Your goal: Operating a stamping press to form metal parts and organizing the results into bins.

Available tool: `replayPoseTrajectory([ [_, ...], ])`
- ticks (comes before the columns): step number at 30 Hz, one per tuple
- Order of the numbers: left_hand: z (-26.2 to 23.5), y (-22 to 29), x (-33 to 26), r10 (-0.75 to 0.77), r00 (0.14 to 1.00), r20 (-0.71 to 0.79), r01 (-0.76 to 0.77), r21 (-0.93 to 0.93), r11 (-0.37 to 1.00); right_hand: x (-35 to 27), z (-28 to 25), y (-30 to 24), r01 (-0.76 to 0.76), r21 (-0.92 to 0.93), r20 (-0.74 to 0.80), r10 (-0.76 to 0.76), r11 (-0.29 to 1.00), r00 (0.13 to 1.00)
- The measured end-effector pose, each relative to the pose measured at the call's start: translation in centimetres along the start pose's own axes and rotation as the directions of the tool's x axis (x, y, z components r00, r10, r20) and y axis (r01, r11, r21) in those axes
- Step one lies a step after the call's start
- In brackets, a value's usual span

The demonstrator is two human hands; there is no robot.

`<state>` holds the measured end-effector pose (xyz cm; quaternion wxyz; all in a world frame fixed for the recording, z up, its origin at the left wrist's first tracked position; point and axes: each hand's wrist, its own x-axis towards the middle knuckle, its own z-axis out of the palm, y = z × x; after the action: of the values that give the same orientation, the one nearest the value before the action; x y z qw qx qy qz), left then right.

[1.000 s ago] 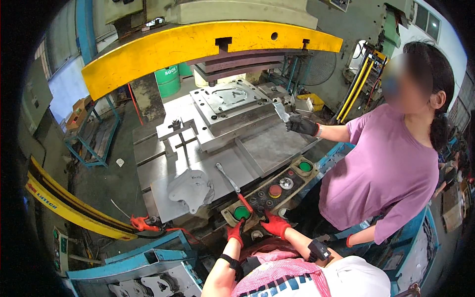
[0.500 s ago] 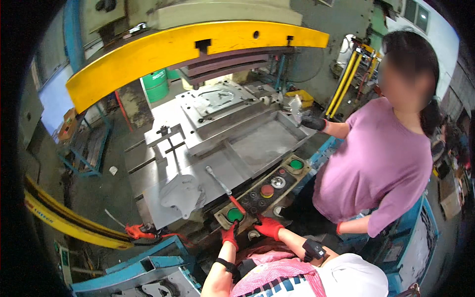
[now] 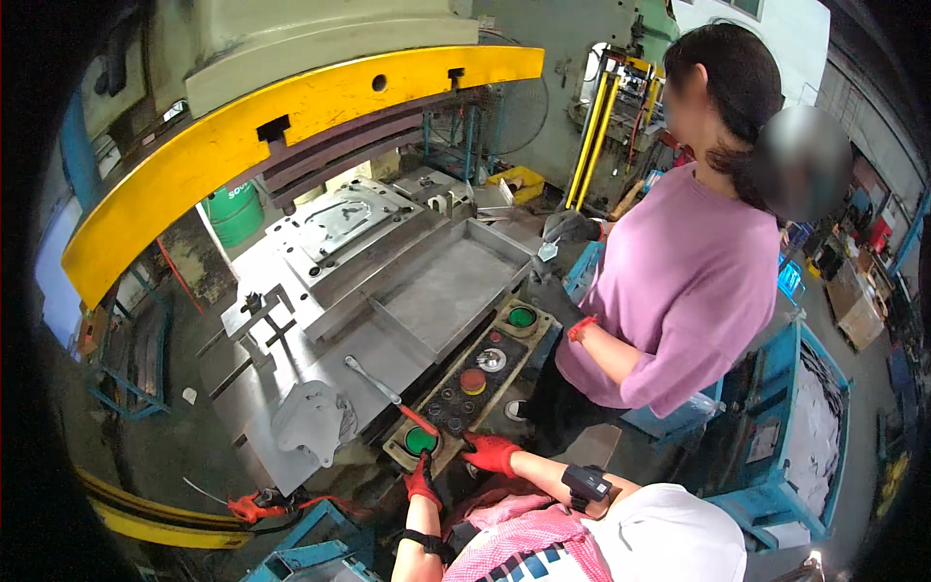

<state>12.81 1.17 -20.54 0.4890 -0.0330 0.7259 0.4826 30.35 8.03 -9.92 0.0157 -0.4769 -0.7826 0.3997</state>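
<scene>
My left hand [image 3: 423, 483], in a red glove, is at the near end of the control panel [image 3: 448, 396], a finger stretched toward the edge of a green push button [image 3: 420, 441]. My right hand [image 3: 491, 454], also red-gloved, rests at the panel's near side with fingers apart; some are hidden. Neither hand shows anything held. A tool with a metal shaft and red handle [image 3: 419, 421] lies across the panel's left edge, beside the green button. Left of it, a flat grey sheet-metal part [image 3: 308, 423] lies on the press table [image 3: 383, 344].
A yellow press beam [image 3: 320, 112] spans above the metal die [image 3: 339, 228]. At right stands a co-worker [image 3: 669, 281], whose dark-gloved hand [image 3: 572, 228] is near a small pale piece [image 3: 548, 252]. A blue bin [image 3: 776, 485] stands behind. Orange pliers-like tool [image 3: 257, 506] hangs lower left.
The view has swung right, so the press sits further left. The co-worker has turned and brought both gloved hands together. My hands remain at the panel.
</scene>
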Motion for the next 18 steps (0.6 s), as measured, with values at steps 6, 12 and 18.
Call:
replayPoseTrajectory([
  [6, -1.1, -3.1, 4.2, 0.058, 0.993, 0.102, -0.045, -0.124, 0.991, -0.3, -0.3, -0.7, 0.004, 0.009, 0.034, -0.005, 1.0, 0.999],
  [12, 0.5, -0.3, 0.9, 0.024, 0.995, 0.095, -0.019, -0.05, 0.999, 0.1, -0.4, 0.5, -0.029, 0.023, 0.022, 0.028, 0.999, 0.999],
  [18, -0.2, -1.7, 2.6, 0.002, 0.993, 0.115, 0.004, -0.05, 0.999, 1.3, 1.3, 1.4, 0.019, 0.01, -0.033, -0.019, 1.0, 0.999],
])
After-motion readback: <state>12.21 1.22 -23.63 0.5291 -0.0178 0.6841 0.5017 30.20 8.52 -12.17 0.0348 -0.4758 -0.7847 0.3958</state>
